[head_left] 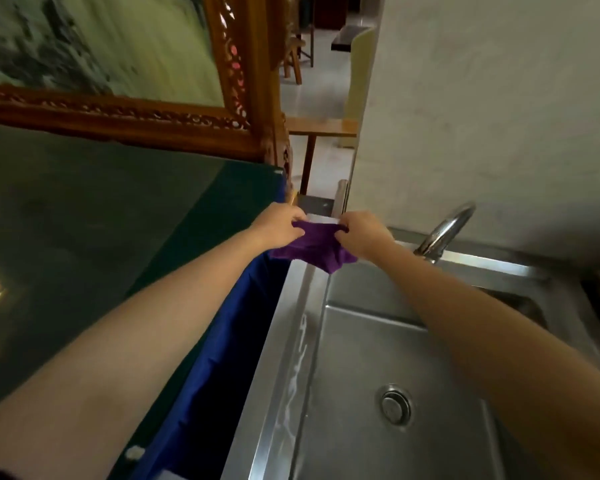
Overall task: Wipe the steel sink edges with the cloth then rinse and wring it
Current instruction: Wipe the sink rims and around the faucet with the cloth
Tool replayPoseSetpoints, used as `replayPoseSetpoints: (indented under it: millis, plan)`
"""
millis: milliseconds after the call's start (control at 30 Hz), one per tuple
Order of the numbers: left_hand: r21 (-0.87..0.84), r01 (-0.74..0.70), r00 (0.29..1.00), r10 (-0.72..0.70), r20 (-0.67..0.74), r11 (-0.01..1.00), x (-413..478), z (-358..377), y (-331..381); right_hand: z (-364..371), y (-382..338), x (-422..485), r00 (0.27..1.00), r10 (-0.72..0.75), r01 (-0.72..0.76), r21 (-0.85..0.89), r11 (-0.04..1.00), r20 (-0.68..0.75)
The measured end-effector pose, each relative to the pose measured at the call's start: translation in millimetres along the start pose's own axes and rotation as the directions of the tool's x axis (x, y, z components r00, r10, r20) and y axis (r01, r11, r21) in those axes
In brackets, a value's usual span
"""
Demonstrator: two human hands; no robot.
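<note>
A purple cloth (316, 247) hangs over the far left corner of the steel sink (284, 341). My left hand (279, 225) pinches its top left edge and my right hand (359, 233) pinches its top right edge, so the cloth is stretched between them. Its lower part droops over the sink's left rim. The left rim shows wet streaks. A drain plug (396, 404) sits in the basin floor. The curved steel tap (444, 232) stands just right of my right hand, and no water runs from it.
A dark glass-topped table (84, 237) with a blue cloth skirt (219, 341) borders the sink on the left. A carved wooden frame (125, 112) stands behind it. A pale wall (482, 116) rises behind the tap. Wooden furniture stands in the far room.
</note>
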State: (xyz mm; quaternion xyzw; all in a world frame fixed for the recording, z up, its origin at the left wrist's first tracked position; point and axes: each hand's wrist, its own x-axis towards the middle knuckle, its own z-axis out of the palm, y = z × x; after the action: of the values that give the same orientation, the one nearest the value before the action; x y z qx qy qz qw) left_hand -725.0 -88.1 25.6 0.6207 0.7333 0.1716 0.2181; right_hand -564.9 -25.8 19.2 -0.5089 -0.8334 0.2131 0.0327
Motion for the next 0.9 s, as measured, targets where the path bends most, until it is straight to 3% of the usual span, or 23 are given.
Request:
replayPoseSetpoints:
  millis: [133, 300, 467, 533, 633, 767, 900]
  plan:
    - [-0.185, 0.074, 0.996, -0.081, -0.033, 0.980, 6.8, 56.0, -29.1, 46.0, 22.1, 10.5, 0.996, 0.085, -0.085, 0.154, 0.984, 0.008]
    - [-0.284, 0.125, 0.986, -0.150, -0.068, 0.951, 18.7, 105.4, -51.9, 87.9, 46.5, 34.6, 0.985, 0.173, -0.166, 0.311, 0.936, 0.006]
    - [-0.138, -0.009, 0.960, -0.030, -0.277, 0.990, 32.2, 138.5, -62.4, 127.2, 60.7, 44.0, 0.975, 0.180, -0.126, 0.343, 0.931, -0.130]
    - [-0.061, -0.063, 0.956, 0.043, -0.289, 0.996, 34.8, 150.6, -71.7, 140.0, 66.7, 48.2, 0.986, 0.111, -0.057, 0.376, 0.925, -0.124]
    - [0.008, -0.094, 0.971, 0.093, -0.218, 0.996, 30.3, 169.4, -93.7, 162.2, 75.1, 45.8, 0.998, -0.052, 0.034, 0.371, 0.928, 0.039]
    - [0.015, -0.135, 0.962, 0.135, -0.237, 0.991, 13.4, 187.8, -115.2, 182.7, 82.6, 46.4, 0.969, -0.218, 0.219, -0.005, 0.976, -0.113]
    - [0.046, -0.151, 0.960, 0.157, -0.233, 0.988, 2.1, 188.3, -120.8, 196.5, 79.5, 55.4, 0.904, -0.427, 0.422, 0.104, 0.901, 0.031]
